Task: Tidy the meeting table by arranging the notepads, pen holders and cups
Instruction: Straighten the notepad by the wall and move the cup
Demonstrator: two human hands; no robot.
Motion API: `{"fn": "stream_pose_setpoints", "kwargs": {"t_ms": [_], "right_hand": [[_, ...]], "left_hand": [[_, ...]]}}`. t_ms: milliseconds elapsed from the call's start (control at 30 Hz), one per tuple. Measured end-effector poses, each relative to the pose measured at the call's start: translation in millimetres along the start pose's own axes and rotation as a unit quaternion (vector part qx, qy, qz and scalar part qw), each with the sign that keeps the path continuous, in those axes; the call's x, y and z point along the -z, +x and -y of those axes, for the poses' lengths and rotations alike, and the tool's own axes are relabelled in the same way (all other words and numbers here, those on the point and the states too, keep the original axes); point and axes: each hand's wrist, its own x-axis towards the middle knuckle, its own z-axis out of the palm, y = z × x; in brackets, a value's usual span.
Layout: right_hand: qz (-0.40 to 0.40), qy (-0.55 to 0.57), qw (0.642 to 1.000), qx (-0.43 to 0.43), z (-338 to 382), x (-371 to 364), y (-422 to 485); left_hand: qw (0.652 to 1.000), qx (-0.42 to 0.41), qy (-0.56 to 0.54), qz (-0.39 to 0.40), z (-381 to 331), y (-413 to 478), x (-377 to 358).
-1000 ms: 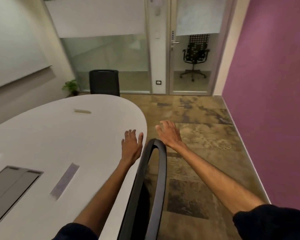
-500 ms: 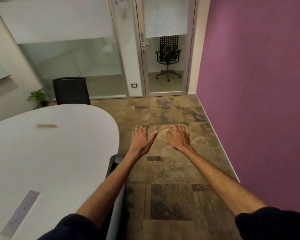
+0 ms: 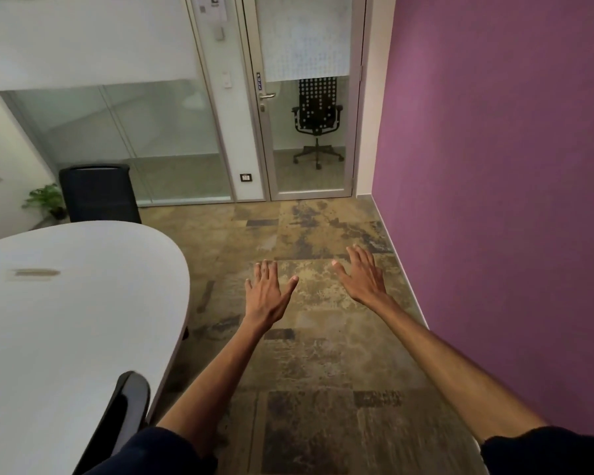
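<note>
The purple painted wall (image 3: 494,166) fills the right side of the frame, and the mottled brown stone floor (image 3: 323,423) covers the middle. The white oval worktop (image 3: 66,320) lies at the left, with a black chair back (image 3: 98,193) behind its far end. At the centre, the left hand (image 3: 266,291) and the right hand (image 3: 362,277) are over the floor, palms down, fingers spread and released, grasping nothing, both apart from the worktop

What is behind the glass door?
A black office chair on wheels stands behind the glass door. The door's frosted top panel hides whatever is higher up there.
</note>
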Motion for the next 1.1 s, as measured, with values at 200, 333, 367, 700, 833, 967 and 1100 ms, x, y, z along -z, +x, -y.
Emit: {"fn": "stream_pose_setpoints", "kwargs": {"t_ms": [200, 333, 367, 700, 833, 967, 1100], "right_hand": [[0.008, 0.007, 1.0, 0.006, -17.6, -16.0, 48.0], [0.009, 0.002, 1.0, 0.019, -20.7, -37.8, 99.9], [0.011, 0.005, 1.0, 0.022, -19.3, -43.3, 115.7], [0.029, 0.028, 0.997, 0.065, 40.4, -83.1, 323.5], [0.017, 0.019, 0.996, 0.082, 78.0, -103.2, 389.4], [0.03, 0.009, 0.994, 0.105, 103.2, -137.6, 432.6], [0.042, 0.003, 0.99, 0.134, 125.2, -171.4, 477.0]], "left_hand": [[1.0, 0.002, -0.021, -0.018, -13.2, 54.7, -18.6], [1.0, 0.018, -0.022, -0.014, -6.0, 101.2, -36.2], [0.999, 0.021, -0.02, -0.013, -2.4, 114.5, -40.8], [0.998, 0.053, -0.004, -0.037, 67.6, 306.0, -28.4], [0.997, 0.064, 0.001, -0.051, 98.2, 365.6, -16.4], [0.996, 0.063, 0.008, -0.058, 130.2, 401.6, -20.1], [0.996, 0.071, 0.016, -0.053, 161.3, 443.9, -22.6]]}}
